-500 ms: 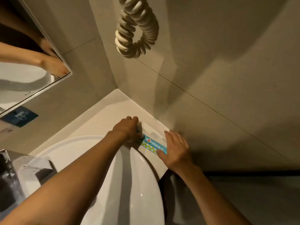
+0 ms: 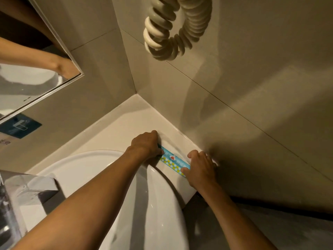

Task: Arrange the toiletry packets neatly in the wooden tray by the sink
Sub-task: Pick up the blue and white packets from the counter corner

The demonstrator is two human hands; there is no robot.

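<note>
A long blue toiletry packet point(image 2: 173, 161) with yellow and white dots lies on the white counter point(image 2: 126, 130) between the sink rim and the wall. My left hand point(image 2: 146, 144) grips its far end with curled fingers. My right hand point(image 2: 200, 167) holds its near end, fingers bent over it. A pale, whitish packet point(image 2: 175, 147) lies just behind the blue one, partly hidden by my hands. No wooden tray shows.
A white round sink point(image 2: 93, 170) fills the lower middle. A coiled cream cord point(image 2: 173, 27) hangs on the tiled wall above. A mirror point(image 2: 27, 83) is at the left, a crumpled white bag point(image 2: 28, 192) by the sink's left side.
My right hand's fingers have curled down over the packet's near end. The camera view has shifted slightly; the packet stays in the same spot.
</note>
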